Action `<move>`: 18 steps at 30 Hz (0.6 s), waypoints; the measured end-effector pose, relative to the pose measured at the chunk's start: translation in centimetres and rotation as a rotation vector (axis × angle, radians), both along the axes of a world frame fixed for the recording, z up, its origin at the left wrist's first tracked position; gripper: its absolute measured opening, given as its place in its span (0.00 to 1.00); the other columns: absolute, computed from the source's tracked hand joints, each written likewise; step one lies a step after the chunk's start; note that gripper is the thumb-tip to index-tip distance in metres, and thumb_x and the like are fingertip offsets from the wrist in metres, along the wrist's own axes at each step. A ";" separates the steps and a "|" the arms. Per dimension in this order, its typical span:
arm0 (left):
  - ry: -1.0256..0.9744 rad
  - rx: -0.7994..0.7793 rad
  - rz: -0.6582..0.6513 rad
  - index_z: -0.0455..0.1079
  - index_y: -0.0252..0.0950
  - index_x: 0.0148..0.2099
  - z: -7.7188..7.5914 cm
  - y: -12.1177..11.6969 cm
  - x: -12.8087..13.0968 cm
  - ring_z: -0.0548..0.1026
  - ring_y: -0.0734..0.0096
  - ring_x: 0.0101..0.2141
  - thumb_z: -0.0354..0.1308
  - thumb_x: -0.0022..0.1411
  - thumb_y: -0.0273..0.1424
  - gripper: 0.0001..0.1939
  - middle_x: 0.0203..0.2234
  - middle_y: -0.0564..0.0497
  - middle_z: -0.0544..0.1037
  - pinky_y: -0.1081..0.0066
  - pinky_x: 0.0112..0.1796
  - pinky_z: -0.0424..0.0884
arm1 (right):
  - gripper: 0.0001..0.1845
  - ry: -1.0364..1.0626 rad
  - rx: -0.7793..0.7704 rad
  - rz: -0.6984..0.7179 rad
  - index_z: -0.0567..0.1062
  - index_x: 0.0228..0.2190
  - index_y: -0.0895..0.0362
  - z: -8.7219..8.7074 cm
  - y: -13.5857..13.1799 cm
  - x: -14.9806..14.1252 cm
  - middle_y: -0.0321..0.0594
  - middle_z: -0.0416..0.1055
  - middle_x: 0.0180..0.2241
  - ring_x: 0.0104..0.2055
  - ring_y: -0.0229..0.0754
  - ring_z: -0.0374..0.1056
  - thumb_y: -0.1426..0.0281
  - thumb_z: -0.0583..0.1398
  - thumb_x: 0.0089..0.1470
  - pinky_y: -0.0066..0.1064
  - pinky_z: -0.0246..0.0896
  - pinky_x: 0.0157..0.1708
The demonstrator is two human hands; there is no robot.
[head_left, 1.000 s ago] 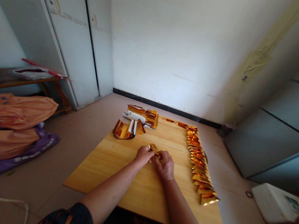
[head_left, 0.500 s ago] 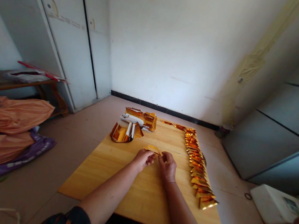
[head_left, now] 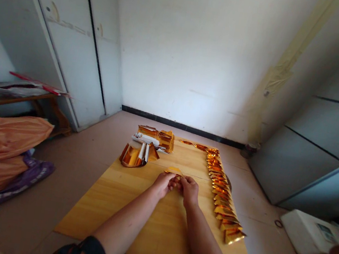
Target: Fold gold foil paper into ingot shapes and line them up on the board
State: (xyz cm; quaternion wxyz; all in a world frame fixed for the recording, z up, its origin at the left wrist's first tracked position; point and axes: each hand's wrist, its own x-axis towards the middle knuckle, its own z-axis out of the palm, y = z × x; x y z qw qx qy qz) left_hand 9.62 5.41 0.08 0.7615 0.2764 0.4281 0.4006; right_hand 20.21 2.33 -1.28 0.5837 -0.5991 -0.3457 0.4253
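Above the middle of the wooden board (head_left: 119,204), a small gold foil paper (head_left: 174,170) shows past my fingertips. My left hand (head_left: 164,184) is closed on its left part. Pinched at the right end of the same paper is my right hand (head_left: 188,189), its fingers close against those of the left. Part of the paper is hidden behind the fingers. To the right, a long overlapping row of folded gold foil pieces (head_left: 219,185) runs along the board's edge. Beyond my left hand lie curved gold foil sheets (head_left: 133,155), with white backs partly showing.
A stack of gold foil sheets (head_left: 166,140) lies at the board's far left corner, beside a white roll-like bundle (head_left: 147,139). Orange plastic bags (head_left: 2,136) rest at left on a purple bag (head_left: 24,179). A white box (head_left: 306,232) stands at right.
My hands have drawn closer together on the gold foil paper, with the right fingers now bent in nearer the left ones. The whole view has shifted slightly.
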 end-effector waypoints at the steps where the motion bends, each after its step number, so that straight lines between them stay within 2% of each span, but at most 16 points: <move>1: -0.002 0.002 -0.001 0.70 0.30 0.32 0.0 0.0 0.2 0.67 0.83 0.15 0.58 0.53 0.30 0.07 0.17 0.55 0.74 0.80 0.18 0.54 | 0.14 0.040 0.007 -0.006 0.70 0.21 0.57 -0.1 0.2 -0.1 0.33 0.68 0.16 0.15 0.34 0.60 0.58 0.61 0.39 0.24 0.52 0.15; 3: -0.004 0.008 -0.001 0.70 0.30 0.32 0.0 0.2 0.4 0.68 0.82 0.15 0.59 0.53 0.31 0.07 0.18 0.54 0.74 0.80 0.18 0.54 | 0.16 0.057 0.017 -0.040 0.70 0.25 0.57 -0.3 0.6 0.0 0.33 0.68 0.18 0.16 0.35 0.61 0.57 0.61 0.39 0.25 0.54 0.16; 5: -0.003 0.011 0.004 0.70 0.30 0.32 0.1 0.3 0.5 0.67 0.83 0.15 0.60 0.52 0.31 0.08 0.17 0.55 0.74 0.80 0.18 0.54 | 0.17 -0.051 0.044 -0.095 0.71 0.30 0.57 -0.6 0.9 0.3 0.34 0.69 0.20 0.17 0.36 0.62 0.57 0.60 0.41 0.26 0.56 0.18; 8: 0.003 0.006 0.015 0.70 0.30 0.33 0.1 0.6 0.6 0.66 0.83 0.15 0.60 0.51 0.30 0.08 0.16 0.56 0.72 0.80 0.18 0.53 | 0.15 -0.468 0.157 -0.186 0.72 0.33 0.56 -0.4 0.8 0.9 0.37 0.70 0.27 0.22 0.37 0.63 0.60 0.58 0.45 0.28 0.58 0.23; 11: 0.007 0.007 0.027 0.69 0.30 0.33 0.0 0.9 0.7 0.66 0.83 0.15 0.59 0.50 0.29 0.08 0.16 0.57 0.72 0.80 0.18 0.53 | 0.09 -0.956 0.269 -0.168 0.74 0.32 0.54 0.5 0.4 1.4 0.40 0.70 0.34 0.30 0.38 0.64 0.66 0.55 0.51 0.28 0.54 0.29; 13: 0.008 0.009 0.034 0.69 0.31 0.33 -0.1 1.1 0.9 0.66 0.83 0.15 0.60 0.50 0.30 0.08 0.16 0.57 0.72 0.80 0.18 0.53 | 0.09 -1.186 0.292 -0.100 0.74 0.28 0.54 1.3 0.4 1.6 0.40 0.69 0.30 0.31 0.39 0.64 0.70 0.54 0.54 0.28 0.51 0.30; 15: 0.011 0.009 0.041 0.69 0.31 0.32 -0.2 1.3 1.0 0.66 0.82 0.15 0.60 0.49 0.30 0.08 0.16 0.56 0.72 0.80 0.18 0.52 | 0.10 -1.320 0.279 -0.043 0.74 0.25 0.55 1.9 0.6 1.7 0.39 0.68 0.25 0.29 0.38 0.63 0.72 0.54 0.55 0.28 0.48 0.31; 18: 0.018 0.005 0.059 0.69 0.31 0.31 -0.2 1.7 1.1 0.65 0.82 0.14 0.62 0.47 0.31 0.10 0.15 0.56 0.71 0.80 0.17 0.52 | 0.09 -1.330 0.220 -0.011 0.74 0.27 0.55 2.1 1.1 1.5 0.39 0.70 0.23 0.26 0.37 0.63 0.72 0.55 0.54 0.28 0.48 0.30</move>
